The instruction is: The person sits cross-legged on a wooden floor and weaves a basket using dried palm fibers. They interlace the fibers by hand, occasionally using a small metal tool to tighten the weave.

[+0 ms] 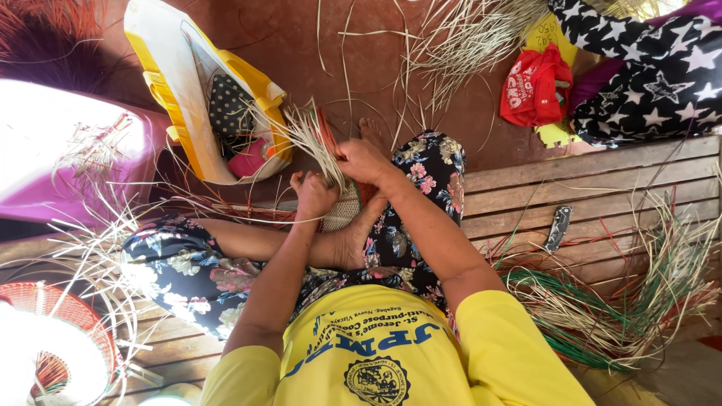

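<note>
Seen from above, the left hand [313, 194] and right hand [361, 159] both pinch a bunch of pale straw strips [316, 143] with closed fingers. The strips fan up and left, away from the person, above a small woven mat [342, 214] resting by the foot [353, 240].

Reddish-brown floor [301, 45] above; slatted wooden bench [602, 180] below and right — loose straw [466, 30] at the floor's top edge, green and red strands [602, 308] near the bench's right edge; strong daylight at left.
</note>
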